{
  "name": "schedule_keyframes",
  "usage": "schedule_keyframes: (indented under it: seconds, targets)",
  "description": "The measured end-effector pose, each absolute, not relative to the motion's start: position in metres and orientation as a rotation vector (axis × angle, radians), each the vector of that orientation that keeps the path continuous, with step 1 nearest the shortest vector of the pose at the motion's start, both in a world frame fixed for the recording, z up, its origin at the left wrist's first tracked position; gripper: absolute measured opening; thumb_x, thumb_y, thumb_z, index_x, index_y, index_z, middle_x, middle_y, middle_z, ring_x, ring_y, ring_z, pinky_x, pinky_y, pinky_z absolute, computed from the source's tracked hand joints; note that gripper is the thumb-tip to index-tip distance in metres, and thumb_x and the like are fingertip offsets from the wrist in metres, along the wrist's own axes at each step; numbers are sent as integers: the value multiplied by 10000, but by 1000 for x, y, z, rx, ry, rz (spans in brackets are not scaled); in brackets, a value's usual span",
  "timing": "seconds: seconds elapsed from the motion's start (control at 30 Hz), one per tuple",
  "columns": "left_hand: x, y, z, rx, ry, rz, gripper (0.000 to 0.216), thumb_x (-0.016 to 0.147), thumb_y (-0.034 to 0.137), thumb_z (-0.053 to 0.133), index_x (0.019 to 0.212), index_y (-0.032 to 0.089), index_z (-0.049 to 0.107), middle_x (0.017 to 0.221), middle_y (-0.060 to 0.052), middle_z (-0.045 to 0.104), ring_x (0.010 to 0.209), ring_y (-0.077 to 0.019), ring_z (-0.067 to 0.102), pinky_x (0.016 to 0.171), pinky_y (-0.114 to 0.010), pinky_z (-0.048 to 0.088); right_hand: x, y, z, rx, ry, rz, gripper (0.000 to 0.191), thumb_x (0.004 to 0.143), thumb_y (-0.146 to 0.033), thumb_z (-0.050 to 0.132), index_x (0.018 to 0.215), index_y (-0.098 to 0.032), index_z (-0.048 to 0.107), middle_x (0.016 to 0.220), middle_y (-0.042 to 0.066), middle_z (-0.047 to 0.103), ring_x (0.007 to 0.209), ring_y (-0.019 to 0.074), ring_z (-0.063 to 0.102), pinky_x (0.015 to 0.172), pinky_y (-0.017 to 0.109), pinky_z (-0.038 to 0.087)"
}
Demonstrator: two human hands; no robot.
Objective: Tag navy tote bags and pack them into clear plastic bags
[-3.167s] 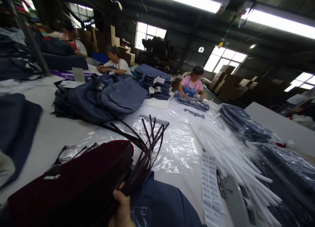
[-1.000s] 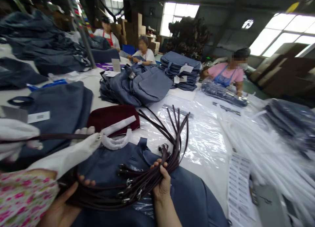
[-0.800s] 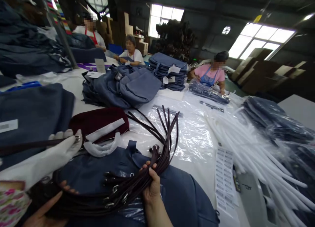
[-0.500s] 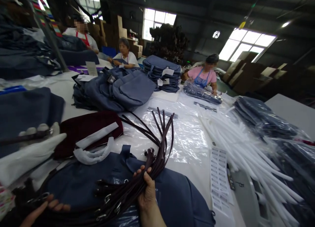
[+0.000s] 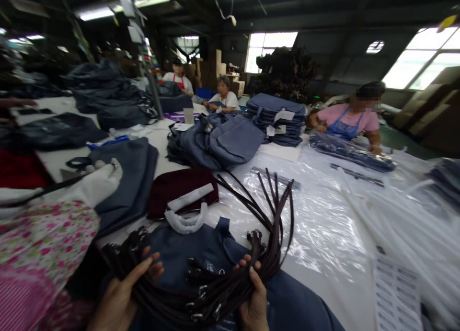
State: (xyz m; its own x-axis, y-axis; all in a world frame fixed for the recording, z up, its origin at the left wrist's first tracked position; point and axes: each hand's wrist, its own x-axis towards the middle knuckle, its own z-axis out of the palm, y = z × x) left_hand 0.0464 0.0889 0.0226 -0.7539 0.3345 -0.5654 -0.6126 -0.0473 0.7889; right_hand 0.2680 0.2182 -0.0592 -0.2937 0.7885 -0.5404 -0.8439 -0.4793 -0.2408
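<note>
A thick bundle of dark brown straps with metal buckles and clips hangs in a curve between my hands. My left hand wraps round its left end, thumb and fingers closed on it. Nearer the middle, my right hand grips the other end, and loose strap tips fan out above it toward the far side. Beneath the bundle lies a navy blue bag, its handle wrapped in white padding. Just beyond sits a maroon bag with a white-wrapped handle.
At the left, a co-worker's white-gloved hand and floral sleeve are close by. Clear plastic bags and a label sheet lie to the right. Stacked navy bags stand farther back, where a person in pink works.
My view has swung left, so things appear farther right. My left hand has come up with the left end of the straps. The co-worker's gloved hand has risen.
</note>
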Motion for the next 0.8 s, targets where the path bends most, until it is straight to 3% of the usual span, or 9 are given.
schedule_keyframes:
  seconds: [0.1,0.2,0.3,0.43,0.5,0.6,0.7,0.8]
  targets:
    - [46,92,22,-415,1521,1912,238,802,-2,571,1012,106,604,1040,-139,687,836,-260,703,663,-384,626,274,222,-72,-750,-10,1968,332,526,-164,841,750,-244,608,930,-52,704,820,150,676,769,333,584]
    - [43,89,15,-475,1508,1934,194,786,-2,584,956,90,598,1163,-163,644,882,-281,694,689,-418,622,281,228,-84,-747,-125,2014,290,558,-172,823,724,-239,595,941,-39,688,846,164,670,802,357,581]
    - [45,84,16,-389,1456,1968,279,762,-15,592,1008,113,623,1205,-137,635,945,-264,681,764,-386,611,284,233,-91,-731,-166,2052,293,560,-170,821,704,-252,579,919,-56,678,836,157,666,803,351,580]
    - [45,74,18,-302,1513,1906,339,733,58,678,1056,152,640,1089,-107,691,887,-209,687,753,-302,592,283,231,-85,-726,-140,2064,324,543,-170,828,709,-271,568,906,-89,667,814,136,657,788,326,578]
    - [36,61,16,-253,1582,1670,244,784,304,702,969,149,661,962,-107,716,784,-203,689,665,-289,579,282,229,-78,-742,-123,2060,337,528,-181,835,711,-270,567,903,-90,664,810,135,655,778,317,577]
    - [9,32,15,81,1898,1027,564,759,679,573,657,128,634,646,-125,682,502,-200,618,439,-261,465,281,227,-69,-760,-72,2056,365,498,-172,848,708,-264,564,884,-83,663,800,140,658,754,314,583]
    - [-25,11,32,527,2234,457,583,753,688,529,520,154,563,484,-98,617,355,-177,505,369,-244,312,280,224,-69,-762,-10,2051,379,485,-139,852,708,-259,569,876,-75,671,796,147,675,743,316,598]
    - [-50,28,64,853,2384,425,478,808,588,482,583,180,586,537,-36,633,478,-180,573,463,-239,344,276,223,-74,-720,-23,2012,338,530,-136,839,719,-273,594,902,-57,698,843,162,692,754,328,614]
